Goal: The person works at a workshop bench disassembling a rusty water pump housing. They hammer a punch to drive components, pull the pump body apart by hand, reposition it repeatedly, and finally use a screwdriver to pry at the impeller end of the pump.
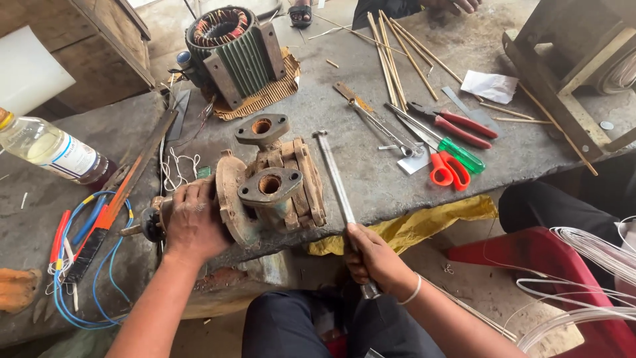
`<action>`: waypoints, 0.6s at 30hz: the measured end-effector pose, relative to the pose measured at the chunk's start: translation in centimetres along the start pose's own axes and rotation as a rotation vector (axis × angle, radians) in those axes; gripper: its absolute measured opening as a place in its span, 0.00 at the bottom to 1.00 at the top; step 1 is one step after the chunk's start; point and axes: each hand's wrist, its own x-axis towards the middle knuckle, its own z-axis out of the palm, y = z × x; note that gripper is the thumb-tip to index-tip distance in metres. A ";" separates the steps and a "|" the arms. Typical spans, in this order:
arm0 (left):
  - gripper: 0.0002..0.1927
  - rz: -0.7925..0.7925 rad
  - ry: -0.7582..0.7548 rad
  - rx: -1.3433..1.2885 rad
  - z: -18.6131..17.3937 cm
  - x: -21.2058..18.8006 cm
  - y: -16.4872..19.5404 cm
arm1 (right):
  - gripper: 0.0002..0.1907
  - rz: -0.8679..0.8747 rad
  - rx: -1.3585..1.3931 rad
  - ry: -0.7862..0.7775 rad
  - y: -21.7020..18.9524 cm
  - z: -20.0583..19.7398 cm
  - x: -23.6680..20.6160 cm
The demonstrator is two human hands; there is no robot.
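While a rusty pump housing [268,189] lies on its side at the near edge of the grey bench [371,172], the left hand [195,222] is clamped over its rear end, fingers wrapped around the casing next to the shaft stub. Two flanged ports with round bores face up and toward the camera. The right hand [374,258] is closed around the lower end of a long metal rod [336,179], which slants up across the bench edge just right of the pump, its head near the upper flange. The two hands are well apart, one on each side of the pump.

Behind the pump stands a ribbed green motor stator [232,50] with copper windings, resting on a corrugated mat. To the right lie red-handled pliers [454,122], a green-handled screwdriver [457,154], orange scissors [449,170] and a bundle of thin sticks [397,56]. At the left are a clear bottle of yellowish liquid [50,149] and coloured wires [86,258]. A yellow cloth [417,222] hangs below the bench edge.
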 end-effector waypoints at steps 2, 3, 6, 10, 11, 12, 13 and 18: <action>0.37 -0.010 -0.010 -0.016 0.0 -0.1 0.0 | 0.21 -0.064 -0.031 0.072 -1.3 -1.7 -0.2; 0.37 -0.010 -0.016 -0.016 0.0 -0.1 0.0 | 0.20 -0.173 -0.148 0.256 -2.5 -2.9 -1.1; 0.39 -0.022 -0.012 -0.018 0.2 -0.2 0.0 | 0.23 -0.638 -0.133 0.460 -8.0 -4.6 -3.6; 0.37 -0.029 -0.010 -0.017 0.6 -0.2 0.0 | 0.18 -0.965 0.073 0.410 -11.2 -1.9 -4.4; 0.37 -0.032 -0.013 -0.008 0.7 -0.2 0.0 | 0.17 -0.899 -0.127 0.439 -9.6 -0.4 -3.8; 0.37 -0.042 -0.024 -0.011 0.7 -0.2 -0.1 | 0.16 -0.707 -0.340 0.490 -7.2 0.8 -2.8; 0.37 -0.053 -0.038 -0.013 0.7 -0.3 -0.1 | 0.15 -0.444 -0.367 0.455 -4.4 2.2 -1.7; 0.35 -0.070 -0.054 -0.011 0.7 -0.6 -0.5 | 0.16 -0.288 0.142 0.319 -1.1 -0.3 0.9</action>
